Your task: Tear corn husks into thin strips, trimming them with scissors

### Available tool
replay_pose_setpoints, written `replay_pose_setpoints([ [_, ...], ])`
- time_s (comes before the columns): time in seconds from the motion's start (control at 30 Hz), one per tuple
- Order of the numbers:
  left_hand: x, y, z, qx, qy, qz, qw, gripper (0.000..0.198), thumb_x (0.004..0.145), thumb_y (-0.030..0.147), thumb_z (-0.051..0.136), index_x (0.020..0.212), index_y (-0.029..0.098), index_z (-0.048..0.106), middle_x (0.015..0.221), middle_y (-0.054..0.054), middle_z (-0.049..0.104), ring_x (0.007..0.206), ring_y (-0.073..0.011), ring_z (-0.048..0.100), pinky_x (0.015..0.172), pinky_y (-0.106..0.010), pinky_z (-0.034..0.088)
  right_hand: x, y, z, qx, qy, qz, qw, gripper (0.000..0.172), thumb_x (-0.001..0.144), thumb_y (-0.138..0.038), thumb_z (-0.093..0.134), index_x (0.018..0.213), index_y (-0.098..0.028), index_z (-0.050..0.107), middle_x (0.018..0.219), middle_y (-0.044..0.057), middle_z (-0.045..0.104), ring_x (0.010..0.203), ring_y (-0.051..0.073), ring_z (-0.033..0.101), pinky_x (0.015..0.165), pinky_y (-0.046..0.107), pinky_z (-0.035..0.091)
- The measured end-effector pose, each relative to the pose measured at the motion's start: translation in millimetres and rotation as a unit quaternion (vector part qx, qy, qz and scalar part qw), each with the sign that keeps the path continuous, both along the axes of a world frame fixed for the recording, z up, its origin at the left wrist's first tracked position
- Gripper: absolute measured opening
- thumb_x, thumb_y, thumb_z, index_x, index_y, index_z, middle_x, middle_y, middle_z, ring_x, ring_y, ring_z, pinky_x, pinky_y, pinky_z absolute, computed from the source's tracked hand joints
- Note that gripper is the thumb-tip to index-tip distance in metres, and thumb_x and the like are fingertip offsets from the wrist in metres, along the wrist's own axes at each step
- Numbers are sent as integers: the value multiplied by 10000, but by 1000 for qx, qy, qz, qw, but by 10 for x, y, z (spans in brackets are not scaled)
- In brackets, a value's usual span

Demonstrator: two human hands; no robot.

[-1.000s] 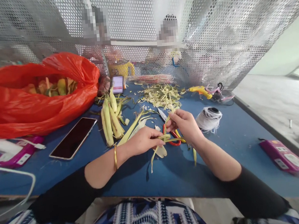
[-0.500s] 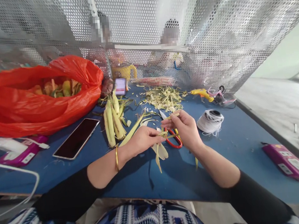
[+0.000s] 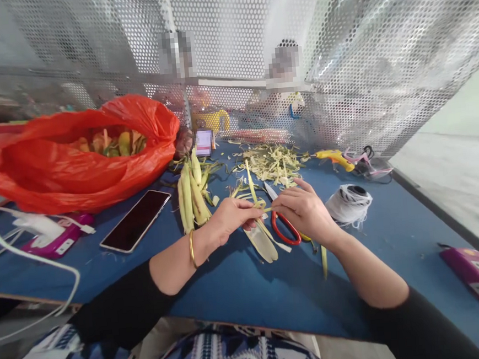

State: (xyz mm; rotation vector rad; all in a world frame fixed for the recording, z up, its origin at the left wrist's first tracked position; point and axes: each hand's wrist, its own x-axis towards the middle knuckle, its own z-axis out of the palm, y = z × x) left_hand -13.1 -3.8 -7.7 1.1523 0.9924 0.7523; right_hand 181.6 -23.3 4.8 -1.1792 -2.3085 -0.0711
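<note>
Between thumb and fingers, my left hand (image 3: 236, 218) pinches pale green corn husk strips (image 3: 251, 184), one of them standing up above the fingers. My right hand (image 3: 306, 210) is closed on a thin end of husk stretched between the two hands. Beneath them lies a broad pale husk piece (image 3: 261, 245) on the blue table. Red-handled scissors (image 3: 287, 235) rest partly under my right hand, blades pointing away. Left of my hands stand whole husk bundles (image 3: 191, 197). Husk shreds (image 3: 275, 163) are heaped behind.
A red plastic bag (image 3: 94, 180) and a phone (image 3: 135, 221) lie on the left, near a purple power strip (image 3: 59, 240). To the right are a white thread spool (image 3: 349, 204), a yellow glue gun (image 3: 335, 159) and another power strip (image 3: 477, 277). A perforated metal screen (image 3: 228, 42) stands behind.
My right hand has come down and closer to my left hand. A husk strip now points upward from my left hand instead of hanging down. The whole view has shifted slightly.
</note>
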Motion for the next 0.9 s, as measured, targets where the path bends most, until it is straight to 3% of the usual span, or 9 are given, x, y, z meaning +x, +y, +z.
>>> replay_pose_setpoints([
  [0.17,23,6,-34,-49,-55,32,997,228,556,298,840,579,144,673,532,6,609,494,-81,541,542,-219,461,-138,-126,51,142,-28,-60,988,188,931,-214,498,886,-240,679,951,51,696,979,217,585,1020,443,304],
  [0.27,42,2,-69,-61,-95,59,992,236,536,276,846,575,134,661,530,12,597,491,-74,526,506,-203,420,-334,-286,65,198,-118,14,973,228,945,-171,466,850,-226,666,775,21,659,743,167,544,897,371,356],
  [0.33,53,-5,-92,-71,-118,59,989,242,523,264,846,574,127,653,545,5,606,498,-76,526,482,-196,389,-457,-346,14,195,-202,73,957,257,954,-127,416,878,-178,656,757,43,639,719,174,528,794,344,368],
  [0.43,67,-24,-101,-87,-124,59,987,240,517,237,845,575,122,643,573,-15,636,535,-99,569,500,-201,407,-557,-325,-117,205,-272,53,939,277,938,-75,378,901,-140,645,771,76,627,717,202,522,728,349,355],
  [0.57,69,-41,-57,-76,-109,74,988,233,532,217,842,552,119,632,549,-7,627,515,-86,554,487,-190,397,-555,-245,-238,231,-235,51,943,277,942,-86,392,789,-149,615,708,58,599,664,188,500,691,331,341],
  [0.77,55,-44,1,-33,-119,138,983,188,591,217,821,574,114,665,545,-24,644,550,-114,593,564,-224,479,-597,-367,-233,258,-150,144,943,334,947,-89,394,666,-173,554,595,6,517,581,146,439,679,304,336],
  [0.9,78,-75,3,-28,-133,140,981,180,588,191,813,554,122,650,512,1,614,504,-95,555,514,-206,459,-627,-414,-234,254,-135,169,943,299,944,-122,456,671,-180,564,599,-3,539,576,136,446,665,295,355],
])
